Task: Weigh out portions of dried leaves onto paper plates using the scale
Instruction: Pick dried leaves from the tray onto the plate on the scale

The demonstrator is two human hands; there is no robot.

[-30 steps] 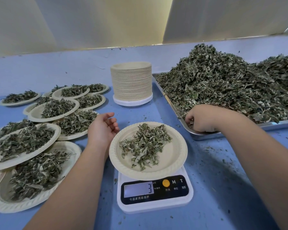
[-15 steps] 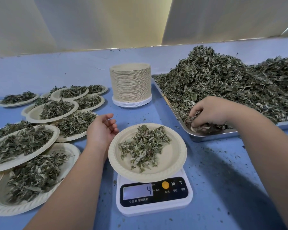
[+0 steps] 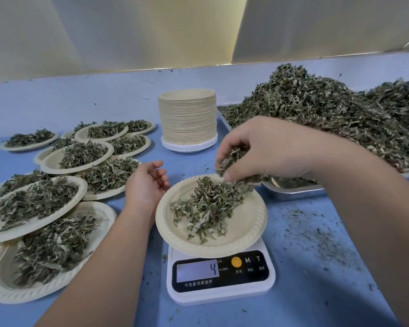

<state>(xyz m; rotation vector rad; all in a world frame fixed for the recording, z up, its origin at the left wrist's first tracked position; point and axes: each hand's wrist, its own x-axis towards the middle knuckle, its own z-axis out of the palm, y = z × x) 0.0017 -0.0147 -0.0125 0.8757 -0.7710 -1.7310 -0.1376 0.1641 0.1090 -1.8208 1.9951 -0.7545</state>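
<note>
A white kitchen scale (image 3: 220, 277) stands at the front centre, its display reading 4. On it sits a paper plate (image 3: 248, 230) with a small heap of dried leaves (image 3: 206, 208). My right hand (image 3: 260, 149) hovers over the plate's far right rim and grips a clump of dried leaves (image 3: 232, 159). My left hand (image 3: 147, 185) rests on the table just left of the plate, fingers relaxed and holding nothing. A big pile of dried leaves (image 3: 335, 123) fills a metal tray (image 3: 293, 191) at the right.
A tall stack of unused paper plates (image 3: 188, 119) stands behind the scale. Several filled plates (image 3: 33, 204) overlap each other on the left of the blue table (image 3: 316, 291). Leaf crumbs lie scattered right of the scale. A pale wall runs along the back.
My right hand took a clump of leaves from the tray's near corner and carried it left, over the plate. The display went from 3 to 4. My left hand stayed put.
</note>
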